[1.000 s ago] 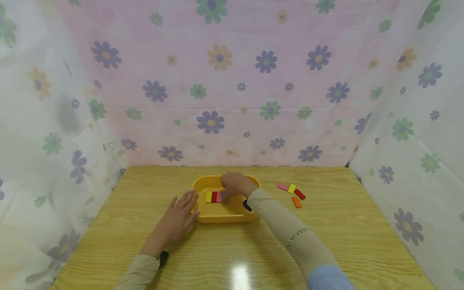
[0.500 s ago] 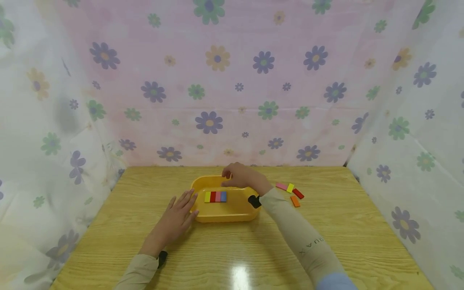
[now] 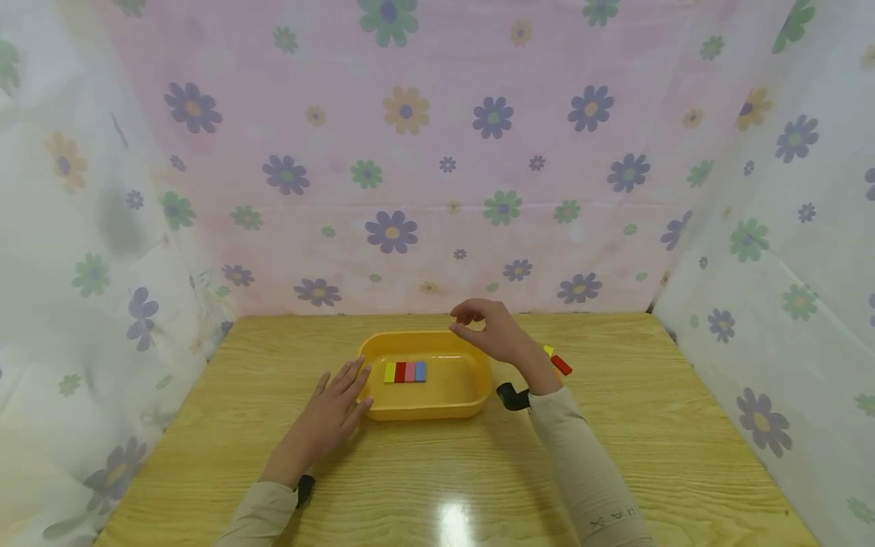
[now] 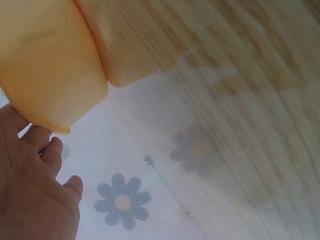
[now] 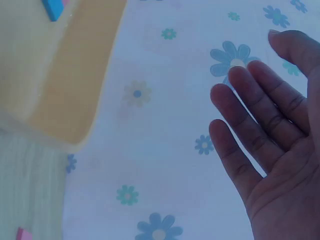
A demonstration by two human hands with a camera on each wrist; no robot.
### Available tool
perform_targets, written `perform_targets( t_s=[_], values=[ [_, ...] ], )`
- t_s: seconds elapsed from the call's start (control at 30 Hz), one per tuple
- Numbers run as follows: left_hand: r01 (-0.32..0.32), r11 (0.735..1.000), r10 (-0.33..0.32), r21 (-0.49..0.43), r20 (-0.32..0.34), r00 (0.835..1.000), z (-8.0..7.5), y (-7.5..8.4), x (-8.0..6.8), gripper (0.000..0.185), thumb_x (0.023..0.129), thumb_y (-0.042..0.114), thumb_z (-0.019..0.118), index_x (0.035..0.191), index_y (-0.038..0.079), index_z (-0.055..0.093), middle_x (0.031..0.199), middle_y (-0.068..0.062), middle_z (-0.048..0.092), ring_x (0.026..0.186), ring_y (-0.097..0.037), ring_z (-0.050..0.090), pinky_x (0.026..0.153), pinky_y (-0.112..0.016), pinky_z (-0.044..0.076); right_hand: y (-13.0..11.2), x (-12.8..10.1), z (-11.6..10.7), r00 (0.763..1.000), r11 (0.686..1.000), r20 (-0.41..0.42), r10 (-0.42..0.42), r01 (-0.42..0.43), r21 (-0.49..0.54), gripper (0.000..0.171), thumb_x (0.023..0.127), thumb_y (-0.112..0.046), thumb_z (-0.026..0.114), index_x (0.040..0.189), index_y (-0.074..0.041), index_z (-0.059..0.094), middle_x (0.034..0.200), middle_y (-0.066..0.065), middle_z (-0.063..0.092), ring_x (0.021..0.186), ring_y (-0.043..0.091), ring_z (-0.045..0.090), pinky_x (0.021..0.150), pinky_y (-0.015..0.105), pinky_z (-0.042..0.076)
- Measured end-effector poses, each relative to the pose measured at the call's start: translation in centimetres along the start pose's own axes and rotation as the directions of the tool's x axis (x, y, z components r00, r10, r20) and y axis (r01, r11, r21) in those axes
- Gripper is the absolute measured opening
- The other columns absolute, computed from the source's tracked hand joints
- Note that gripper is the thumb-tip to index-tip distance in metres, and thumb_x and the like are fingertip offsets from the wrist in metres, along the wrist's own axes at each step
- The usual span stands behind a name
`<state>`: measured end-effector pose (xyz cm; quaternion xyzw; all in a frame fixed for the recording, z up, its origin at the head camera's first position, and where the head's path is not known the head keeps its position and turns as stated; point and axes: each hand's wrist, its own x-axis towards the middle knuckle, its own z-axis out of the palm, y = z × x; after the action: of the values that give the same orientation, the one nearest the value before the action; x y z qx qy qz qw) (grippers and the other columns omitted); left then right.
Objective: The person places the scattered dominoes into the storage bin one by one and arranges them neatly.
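Note:
A yellow plastic tray (image 3: 431,412) stands on the wooden table. In its left half lie a yellow block (image 3: 390,372), a red block (image 3: 400,372), a pink block (image 3: 410,371) and a blue block (image 3: 420,371), flat and side by side in a row. My left hand (image 3: 328,418) rests its spread fingers on the tray's left rim; the left wrist view shows the fingertips at that rim. Above the tray's back right corner hovers my right hand (image 3: 495,330), fingers relaxed and holding nothing, as the right wrist view shows its bare palm (image 5: 280,190).
Right of the tray, a red block (image 3: 562,365) and a yellow block (image 3: 549,351) lie on the table (image 3: 615,425), partly behind the right forearm. A pink block (image 5: 23,234) peeks in at the right wrist view's corner. Flowered cloth (image 3: 437,175) hangs along the back and sides.
My right hand has lifted away from the blue block and moved right and up, uncovering the row. The forearm now hides the orange and pink blocks on the table. My left hand stays put.

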<state>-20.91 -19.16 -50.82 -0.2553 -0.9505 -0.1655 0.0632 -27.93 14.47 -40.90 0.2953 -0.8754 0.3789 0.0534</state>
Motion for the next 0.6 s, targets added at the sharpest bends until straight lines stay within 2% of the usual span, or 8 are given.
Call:
perform_targets(
  t_s=[0.1, 0.27, 0.4, 0.6],
  values=[
    [0.000, 1.000, 0.000, 0.000, 0.002, 1.000, 0.0, 0.1, 0.0, 0.063, 0.108, 0.037, 0.049, 0.159, 0.003, 0.033, 0.168, -0.014, 0.023, 0.154, -0.037, 0.024, 0.121, -0.067, 0.014, 0.8, -1.4, 0.0, 0.998, 1.000, -0.057, -0.010, 0.011, 0.019, 0.022, 0.099, -0.019, 0.069, 0.118, -0.007, 0.070, 0.109, 0.008, 0.071, 0.099, 0.022, 0.065, 0.097, 0.047, 0.054],
    [0.001, 1.000, -0.001, -0.002, 0.005, 1.000, -0.3, 0.3, -0.1, 0.063, 0.108, 0.038, 0.048, 0.158, 0.003, 0.034, 0.168, -0.014, 0.024, 0.154, -0.037, 0.024, 0.121, -0.067, 0.013, 2.7, -4.0, -0.2, 0.996, 1.000, -0.089, 0.012, -0.010, 0.028, 0.024, 0.098, -0.018, 0.070, 0.119, -0.005, 0.070, 0.114, 0.017, 0.071, 0.101, 0.028, 0.066, 0.094, 0.051, 0.054],
    [0.001, 1.000, -0.001, 0.002, 0.011, 1.000, -0.4, 0.3, -0.1, 0.063, 0.108, 0.039, 0.047, 0.158, 0.002, 0.035, 0.167, -0.014, 0.025, 0.154, -0.037, 0.024, 0.121, -0.067, 0.013, 4.3, -6.2, -0.6, 0.991, 0.998, -0.119, 0.053, -0.051, 0.025, 0.027, 0.098, -0.018, 0.070, 0.121, -0.004, 0.069, 0.114, 0.017, 0.070, 0.102, 0.032, 0.066, 0.091, 0.058, 0.054],
    [-0.001, 1.000, 0.001, -0.003, 0.012, 1.000, -0.5, 0.3, 0.0, 0.063, 0.108, 0.038, 0.048, 0.157, 0.002, 0.036, 0.167, -0.015, 0.024, 0.154, -0.038, 0.024, 0.121, -0.067, 0.013, 7.3, -9.4, -1.1, 0.982, 0.996, -0.165, 0.088, -0.091, -0.009, 0.026, 0.097, -0.015, 0.071, 0.121, -0.004, 0.070, 0.114, 0.017, 0.070, 0.101, 0.030, 0.066, 0.091, 0.058, 0.054]
  ],
)
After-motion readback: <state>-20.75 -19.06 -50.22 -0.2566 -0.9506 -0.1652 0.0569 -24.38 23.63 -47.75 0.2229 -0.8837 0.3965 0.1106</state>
